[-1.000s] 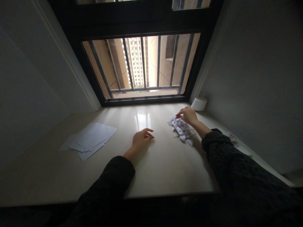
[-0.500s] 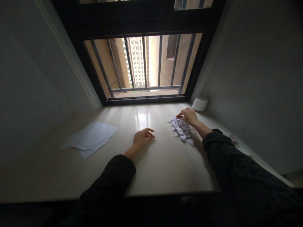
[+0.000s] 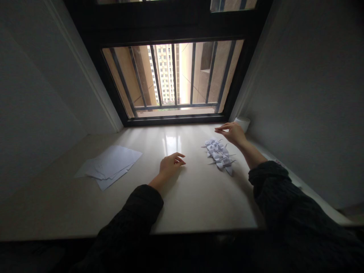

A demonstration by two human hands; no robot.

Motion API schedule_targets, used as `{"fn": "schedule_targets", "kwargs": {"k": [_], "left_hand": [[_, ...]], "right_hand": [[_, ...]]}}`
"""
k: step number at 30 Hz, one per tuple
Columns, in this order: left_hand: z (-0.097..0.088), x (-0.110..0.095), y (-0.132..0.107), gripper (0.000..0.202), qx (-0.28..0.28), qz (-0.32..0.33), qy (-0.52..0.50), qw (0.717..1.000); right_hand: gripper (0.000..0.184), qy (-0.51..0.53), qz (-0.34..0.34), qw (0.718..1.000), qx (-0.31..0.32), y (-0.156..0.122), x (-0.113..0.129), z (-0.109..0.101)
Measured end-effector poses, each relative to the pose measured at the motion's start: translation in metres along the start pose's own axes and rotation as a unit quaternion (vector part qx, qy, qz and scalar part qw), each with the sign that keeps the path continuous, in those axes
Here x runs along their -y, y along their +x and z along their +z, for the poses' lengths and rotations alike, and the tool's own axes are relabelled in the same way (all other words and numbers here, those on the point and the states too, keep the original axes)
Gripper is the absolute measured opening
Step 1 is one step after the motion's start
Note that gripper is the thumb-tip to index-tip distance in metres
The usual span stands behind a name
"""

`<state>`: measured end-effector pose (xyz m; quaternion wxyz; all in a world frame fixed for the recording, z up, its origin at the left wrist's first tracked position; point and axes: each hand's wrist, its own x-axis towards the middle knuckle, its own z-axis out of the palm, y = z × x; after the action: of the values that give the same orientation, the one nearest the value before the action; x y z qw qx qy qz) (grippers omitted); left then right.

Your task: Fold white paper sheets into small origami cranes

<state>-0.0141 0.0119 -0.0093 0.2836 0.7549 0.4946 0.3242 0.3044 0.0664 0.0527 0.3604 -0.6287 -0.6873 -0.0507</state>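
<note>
The black-framed barred window (image 3: 173,76) stood along the far edge of the pale, glossy stone window ledge (image 3: 199,197), and both looked the same as a second before. Toward the ledge's left edge lay the loose stack of flat white paper sheets (image 3: 109,167), unmoved. Toward the right edge, nearer the far side than the near one, sat the heap of small white folded paper cranes (image 3: 218,154), in the same place as before but now uncovered.

My right hand (image 3: 234,133) had left that heap. A second earlier its fingertips rested on the heap's far end; now it hung above the ledge just beyond the cranes, toward the far right corner, touching none of them. Its fingers were stretched out and drawn close to the thumb, a narrow gap with nothing visible in it.

My left hand (image 3: 170,165) had stayed near the middle of the ledge, loosely curled, resting on the stone and holding nothing.

The small white round container (image 3: 243,123) stood in the far right corner, just behind my right hand.
</note>
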Motion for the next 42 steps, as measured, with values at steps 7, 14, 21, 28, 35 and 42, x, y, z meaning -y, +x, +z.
{"fn": "schedule_targets", "kwargs": {"k": [7,14,21,28,35,42], "left_hand": [[-0.025,-0.01,-0.005,0.016,-0.056,0.0,0.119,0.991],[-0.103,0.04,-0.02,0.03,-0.17,-0.117,0.257,0.944],[-0.162,0.117,-0.064,0.081,-0.139,-0.327,0.378,0.855],[-0.16,0.112,-0.068,0.069,-0.176,-0.332,0.362,0.853],[-0.157,0.084,-0.051,0.062,-0.381,-0.216,0.146,0.887],[-0.063,0.019,0.005,0.045,-0.225,-0.15,-0.496,0.825]], "right_hand": [[0.025,0.086,-0.066,0.994,0.009,-0.058,0.132,0.003],[0.031,0.017,-0.141,0.973,0.182,-0.116,0.196,0.085],[0.034,0.038,-0.141,0.976,0.162,-0.12,0.182,0.091],[0.033,0.057,-0.154,0.97,0.18,-0.124,0.186,0.094],[0.03,0.117,-0.132,0.975,0.135,-0.122,0.184,0.096],[0.048,0.351,0.005,0.933,0.077,-0.112,0.182,0.102]]}}
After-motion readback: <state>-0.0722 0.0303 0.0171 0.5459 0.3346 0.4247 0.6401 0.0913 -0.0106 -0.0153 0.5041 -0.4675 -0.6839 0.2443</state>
